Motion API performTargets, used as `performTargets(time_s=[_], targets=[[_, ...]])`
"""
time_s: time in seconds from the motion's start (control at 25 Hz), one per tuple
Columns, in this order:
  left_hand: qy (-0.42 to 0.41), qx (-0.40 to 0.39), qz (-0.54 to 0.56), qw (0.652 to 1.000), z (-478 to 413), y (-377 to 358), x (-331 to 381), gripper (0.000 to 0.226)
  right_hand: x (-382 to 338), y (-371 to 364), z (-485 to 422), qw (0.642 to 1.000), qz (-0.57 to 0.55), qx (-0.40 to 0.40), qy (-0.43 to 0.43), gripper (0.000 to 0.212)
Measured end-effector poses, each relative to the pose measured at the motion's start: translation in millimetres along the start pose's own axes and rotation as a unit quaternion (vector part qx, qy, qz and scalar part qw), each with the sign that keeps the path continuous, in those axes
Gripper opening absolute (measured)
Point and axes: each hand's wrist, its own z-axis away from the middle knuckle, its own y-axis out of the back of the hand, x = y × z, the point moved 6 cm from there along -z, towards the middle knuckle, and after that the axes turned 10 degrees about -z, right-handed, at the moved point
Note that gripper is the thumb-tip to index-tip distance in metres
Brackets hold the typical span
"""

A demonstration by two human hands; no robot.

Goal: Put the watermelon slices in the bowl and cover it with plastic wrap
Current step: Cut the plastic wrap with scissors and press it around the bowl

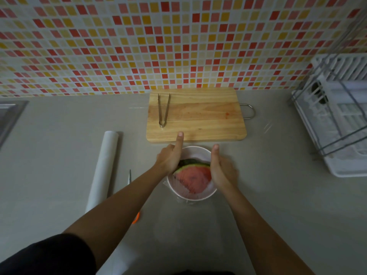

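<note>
our left hand (170,158) and right hand (222,170) flank the bowl (195,149); we cannot tell their grip. we'd smooth the plastic wrap (188,202) taut below its rim.

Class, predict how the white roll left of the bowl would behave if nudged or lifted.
The roll is a long cylinder lying on the counter, so a sideways nudge would probably roll it. It looks straight, so likely lifts stiffly.

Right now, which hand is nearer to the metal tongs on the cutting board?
Left. The left hand is at the left rim of the bowl, thumb pointing at the board below the tongs. The right hand is at the bowl's right side, farther off.
</note>
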Motion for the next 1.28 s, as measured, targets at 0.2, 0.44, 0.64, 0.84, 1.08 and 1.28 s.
performTargets(time_s=[0.2, 0.44, 0.64, 0.84, 1.08, 1.28], targets=[[0.033, -0.037, 0.032, 0.998, 4.1, -3.2, 5.0, 0.124, 4.7, 0.5, 0.6, 0.999, -0.036, 0.026, -0.032, 0.109], [0.043, -0.068, 0.015, 0.997, 2.2, -6.6, 12.5, 0.117, 14.2, 4.9, -1.3, 0.996, -0.052, 0.049, -0.054, 0.106], [0.044, -0.047, -0.021, 0.998, 3.4, -2.6, 7.6, 0.130, 9.8, 2.5, -2.9, 0.997, 0.011, 0.041, -0.058, 0.116], [0.033, -0.005, 0.021, 0.999, 4.0, 8.0, -2.9, 0.108, 19.6, 0.1, -9.9, 0.993, -0.075, 0.031, -0.085, 0.101], [-0.114, -0.002, 0.230, 0.966, 41.5, -4.6, -25.4, 0.068, 14.9, -1.7, 22.8, 0.961, -0.242, -0.048, 0.128, 0.073], [-0.136, -0.005, 0.192, 0.972, 46.3, -8.1, -17.4, 0.053, 4.5, -2.3, 30.5, 0.971, -0.136, -0.030, 0.192, 0.087]])
